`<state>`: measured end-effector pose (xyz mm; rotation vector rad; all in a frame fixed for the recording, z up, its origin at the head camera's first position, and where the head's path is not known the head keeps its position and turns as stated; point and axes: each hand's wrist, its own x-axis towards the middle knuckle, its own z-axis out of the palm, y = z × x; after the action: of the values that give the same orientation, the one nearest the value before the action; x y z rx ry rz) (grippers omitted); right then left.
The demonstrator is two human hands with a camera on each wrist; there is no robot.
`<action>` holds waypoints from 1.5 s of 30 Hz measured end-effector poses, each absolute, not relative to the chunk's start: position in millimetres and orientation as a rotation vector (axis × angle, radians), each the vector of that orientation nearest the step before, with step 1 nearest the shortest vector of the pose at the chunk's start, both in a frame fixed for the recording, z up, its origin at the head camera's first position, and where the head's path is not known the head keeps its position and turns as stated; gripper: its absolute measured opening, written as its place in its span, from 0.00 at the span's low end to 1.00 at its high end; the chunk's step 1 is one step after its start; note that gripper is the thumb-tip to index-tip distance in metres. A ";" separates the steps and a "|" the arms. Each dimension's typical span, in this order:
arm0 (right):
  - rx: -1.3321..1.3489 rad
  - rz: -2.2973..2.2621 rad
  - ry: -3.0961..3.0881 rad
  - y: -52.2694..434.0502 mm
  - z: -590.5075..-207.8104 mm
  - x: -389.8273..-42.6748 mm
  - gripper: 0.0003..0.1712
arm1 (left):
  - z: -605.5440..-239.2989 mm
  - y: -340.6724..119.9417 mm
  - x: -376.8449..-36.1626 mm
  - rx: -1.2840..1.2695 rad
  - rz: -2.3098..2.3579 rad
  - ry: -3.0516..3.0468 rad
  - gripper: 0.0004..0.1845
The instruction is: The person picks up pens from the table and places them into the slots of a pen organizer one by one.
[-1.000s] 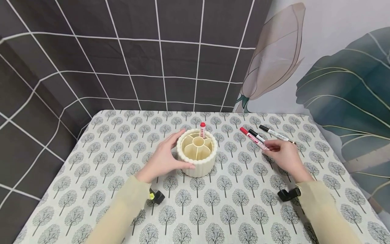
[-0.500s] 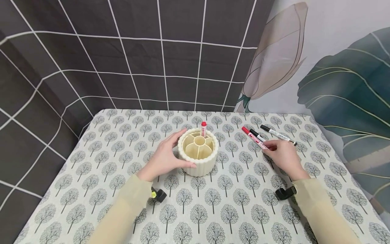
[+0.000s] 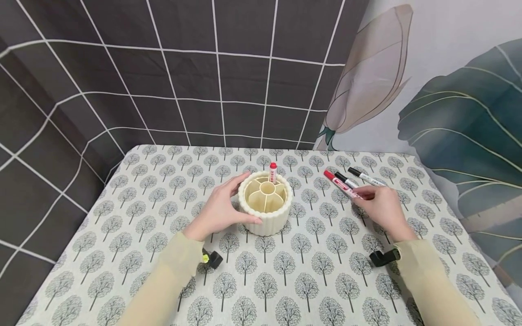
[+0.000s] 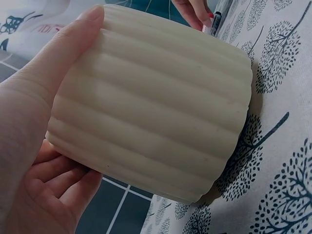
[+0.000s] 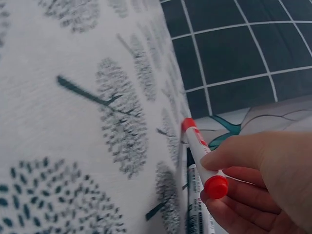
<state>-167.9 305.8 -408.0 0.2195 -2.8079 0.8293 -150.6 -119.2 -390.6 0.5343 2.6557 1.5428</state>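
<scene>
A cream, ribbed round pen holder with a scalloped rim and several inner compartments stands upright on the cloth. My left hand grips its left side, the thumb across the front and the fingers round behind. One red-capped marker stands in a rear compartment. To the right, my right hand pinches the near end of another red marker between thumb and fingers. In the right wrist view this marker slants from the fingertips, its red cap pointing away and its red end plug toward the camera.
Just beyond the pinched marker lies a black-capped marker. A second black-capped marker lies farther right, partly behind the right hand. The tree-patterned tablecloth ends at a dark gridded curtain at the back.
My right hand has shifted very slightly and now covers the tail end of the farther black-capped marker. The left hand and pen holder stay as they were.
</scene>
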 end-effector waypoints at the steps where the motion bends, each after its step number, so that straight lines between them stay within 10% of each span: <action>1: 0.208 0.849 -2.799 305.5 -406.8 -167.5 0.12 | -390.5 -119.4 -150.6 0.533 1.545 2.655 0.67; 45: 0.027 1.464 -2.440 268.4 -333.7 -151.7 0.15 | -390.0 -121.2 -151.0 0.554 1.579 2.623 0.66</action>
<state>-151.7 268.4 -333.7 0.0274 -2.4397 1.4635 -151.0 -121.2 -390.0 0.5537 2.6230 1.5789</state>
